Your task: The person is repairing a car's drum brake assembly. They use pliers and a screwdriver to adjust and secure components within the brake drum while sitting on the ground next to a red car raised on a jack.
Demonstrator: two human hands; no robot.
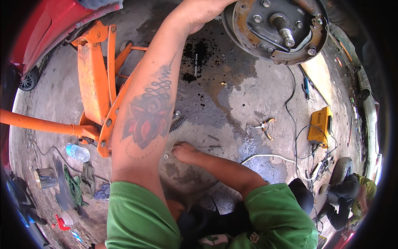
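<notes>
My left arm reaches up and forward, and my left hand (203, 13) is at the left edge of a drum brake assembly (265, 29) at the top. Its fingers run out of sight at the picture's edge. The brake assembly shows rusty shoes, a thin coil spring and a central spindle (285, 32). Low on the concrete, my right hand (185, 152) is curled closed, its fingertips hidden. A small round metal part (166, 156) lies beside it. Just beyond is a dark coil spring (178, 123), partly behind my left forearm. Several thin metal pins (213, 137) lie to its right.
An orange jack (94, 79) stands left, its handle crossing to the edge. Pliers (265, 126), a yellow machine (320, 126) with cables and a wheel (342, 169) are right. A water bottle (78, 152) and rags (88, 179) lie left. Another person (352, 195) is at lower right.
</notes>
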